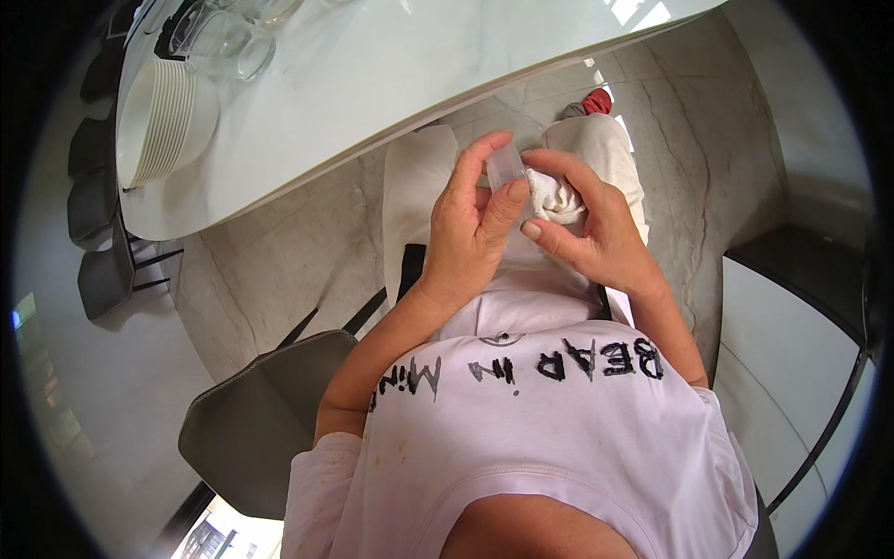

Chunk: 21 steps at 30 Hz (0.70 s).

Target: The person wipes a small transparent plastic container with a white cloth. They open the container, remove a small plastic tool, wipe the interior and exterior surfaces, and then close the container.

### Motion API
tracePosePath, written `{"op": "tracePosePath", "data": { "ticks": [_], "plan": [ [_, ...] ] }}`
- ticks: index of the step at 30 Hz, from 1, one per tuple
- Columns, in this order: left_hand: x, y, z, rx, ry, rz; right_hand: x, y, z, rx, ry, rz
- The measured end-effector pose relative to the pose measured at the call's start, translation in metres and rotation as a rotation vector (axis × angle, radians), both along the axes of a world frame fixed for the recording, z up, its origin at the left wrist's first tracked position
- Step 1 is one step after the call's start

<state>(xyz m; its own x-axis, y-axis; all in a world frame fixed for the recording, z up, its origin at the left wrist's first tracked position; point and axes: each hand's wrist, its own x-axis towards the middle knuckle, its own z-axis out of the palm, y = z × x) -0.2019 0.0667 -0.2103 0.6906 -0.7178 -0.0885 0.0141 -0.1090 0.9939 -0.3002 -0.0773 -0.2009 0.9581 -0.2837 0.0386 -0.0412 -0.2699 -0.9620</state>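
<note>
Above my lap, my left hand (471,209) grips a small clear plastic cup (506,168), tilted on its side between the thumb and fingers. A bunched white cloth (552,195) lies against the cup's right end. My right hand (601,223) curls round this cloth, its thumb and forefinger reaching to the cup's edge. Whether part of the cloth is inside the cup cannot be told, since my fingers cover the join.
Ahead is a white marble-look table (363,77), bearing nested white bowls (167,122) and clear glass vessels (234,42) at its left. A grey chair (265,419) stands at my left, a dark-topped white cabinet (782,335) at my right. More grey chairs (105,279) line the far left.
</note>
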Motion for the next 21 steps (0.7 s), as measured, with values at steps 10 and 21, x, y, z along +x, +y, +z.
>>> {"op": "tracePosePath", "data": {
  "ticks": [10,21],
  "plan": [
    [-0.008,0.025,-0.019,0.037,0.117,0.052,0.010,-0.005,-0.041,0.626,0.227,-0.136],
    [-0.043,0.216,-0.013,0.593,0.782,0.349,0.007,-0.011,-0.145,0.828,0.321,-0.262]
  ]
}}
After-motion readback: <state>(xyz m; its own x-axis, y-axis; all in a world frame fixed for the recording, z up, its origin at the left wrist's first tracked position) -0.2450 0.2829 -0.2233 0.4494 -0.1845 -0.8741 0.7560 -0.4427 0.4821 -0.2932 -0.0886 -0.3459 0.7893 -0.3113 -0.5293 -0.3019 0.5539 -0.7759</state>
